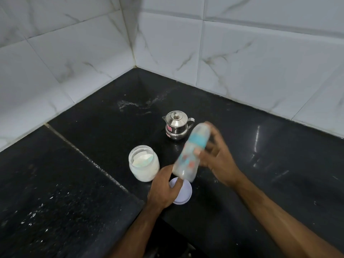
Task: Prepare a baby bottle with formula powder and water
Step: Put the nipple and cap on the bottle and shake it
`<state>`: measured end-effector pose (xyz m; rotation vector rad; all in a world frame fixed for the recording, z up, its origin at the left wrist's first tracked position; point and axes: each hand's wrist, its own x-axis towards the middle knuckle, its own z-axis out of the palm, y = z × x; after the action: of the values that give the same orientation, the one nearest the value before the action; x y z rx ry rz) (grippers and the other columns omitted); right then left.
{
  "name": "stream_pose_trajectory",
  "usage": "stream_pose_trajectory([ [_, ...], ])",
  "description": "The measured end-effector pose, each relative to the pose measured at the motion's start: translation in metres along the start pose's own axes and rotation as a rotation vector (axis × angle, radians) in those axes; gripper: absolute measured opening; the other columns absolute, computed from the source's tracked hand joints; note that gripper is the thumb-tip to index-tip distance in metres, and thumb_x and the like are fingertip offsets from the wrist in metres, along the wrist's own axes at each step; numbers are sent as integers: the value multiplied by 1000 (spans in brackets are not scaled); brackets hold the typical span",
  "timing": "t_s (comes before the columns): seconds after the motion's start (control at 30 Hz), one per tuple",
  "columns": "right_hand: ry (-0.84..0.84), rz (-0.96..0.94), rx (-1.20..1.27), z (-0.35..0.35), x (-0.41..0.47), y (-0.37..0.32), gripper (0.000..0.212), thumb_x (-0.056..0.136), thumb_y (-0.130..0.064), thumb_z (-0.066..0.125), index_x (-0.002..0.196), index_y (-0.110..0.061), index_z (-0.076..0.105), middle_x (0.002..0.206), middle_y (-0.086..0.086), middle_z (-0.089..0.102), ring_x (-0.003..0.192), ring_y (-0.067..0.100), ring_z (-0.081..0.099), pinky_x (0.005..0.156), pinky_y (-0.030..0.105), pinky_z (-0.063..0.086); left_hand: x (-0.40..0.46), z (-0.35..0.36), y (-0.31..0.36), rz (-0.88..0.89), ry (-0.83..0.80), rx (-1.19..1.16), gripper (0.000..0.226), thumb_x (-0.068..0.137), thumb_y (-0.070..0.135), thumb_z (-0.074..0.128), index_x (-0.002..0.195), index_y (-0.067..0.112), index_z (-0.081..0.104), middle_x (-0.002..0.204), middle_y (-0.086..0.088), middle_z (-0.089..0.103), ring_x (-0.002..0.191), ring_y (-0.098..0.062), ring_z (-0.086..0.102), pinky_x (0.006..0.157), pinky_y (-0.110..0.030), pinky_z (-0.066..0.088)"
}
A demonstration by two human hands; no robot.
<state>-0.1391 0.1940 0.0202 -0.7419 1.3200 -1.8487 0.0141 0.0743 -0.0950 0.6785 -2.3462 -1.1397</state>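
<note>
Holding the baby bottle (189,155) tilted above the black counter (93,138), cap end away from the person and base toward them; motion-blurred.

Nearest: left hand (164,189) curls under the bottle's base, apparently bracing it. Beneath it a white lid (183,192) lies flat on the counter, presumably off the jar.

Right hand (217,157): thumb pressed on the bottle's side, fingers spread behind it; whether they wrap it fully, cannot tell.

Left of the bottle: formula jar (144,162), open, white powder and a scoop-like piece inside, within easy reach.

Farther: steel kettle (176,125), lidded, just past the bottle, likely the water source.

Judgement: blur and two-handed hold suggest mixing by shaking; bottle contents unreadable.
</note>
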Motion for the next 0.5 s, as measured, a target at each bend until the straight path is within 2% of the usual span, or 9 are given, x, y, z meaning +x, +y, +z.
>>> stream_pose_trajectory([
  [0.07,-128,27,-129,2,-9,9,78,78,0,74,140,-29,36,125,12,59,109,31,65,76,40,58,-1,3,-3,-9,-42,-51,32,88,33,67,116,19,64,110,10,68,104,-8,64,89,-22,51],
  [0.1,-90,18,-97,2,-9,8,79,77,-4,76,140,-29,36,125,12,59,109,31,65,76,41,58,-2,4,-4,-5,-34,-46,32,88,33,66,117,18,64,110,10,68,104,-8,64,89,-23,51],
  [0.2,168,-34,149,-8,3,-5,81,72,-22,78,141,-29,36,118,6,66,110,29,65,75,44,58,-5,3,3,39,19,28,38,89,40,58,121,20,64,117,14,64,110,-1,58,95,-13,42],
  [0.27,243,-40,197,-13,9,-8,77,77,-18,72,143,-29,33,117,5,65,110,28,65,77,45,58,-5,3,2,38,15,26,40,88,40,57,123,21,63,122,15,63,115,2,55,97,-10,39],
  [0.33,152,-3,107,-8,4,-3,75,79,-13,73,141,-32,36,124,11,60,110,30,64,75,45,58,-4,3,2,40,19,23,36,89,38,58,119,20,64,115,14,64,108,1,57,94,-13,42],
  [0.43,-133,66,-123,2,-11,10,77,77,-7,74,139,-33,37,127,11,57,110,30,64,76,40,58,-1,2,2,5,-61,-77,26,87,37,68,112,31,64,104,16,66,100,-3,63,86,-18,51],
  [0.5,-149,40,-166,3,-10,9,79,75,-5,73,141,-28,35,123,6,60,108,29,65,78,37,58,-1,3,2,10,-61,-90,29,85,38,70,111,29,65,105,15,67,102,-5,64,87,-19,51],
])
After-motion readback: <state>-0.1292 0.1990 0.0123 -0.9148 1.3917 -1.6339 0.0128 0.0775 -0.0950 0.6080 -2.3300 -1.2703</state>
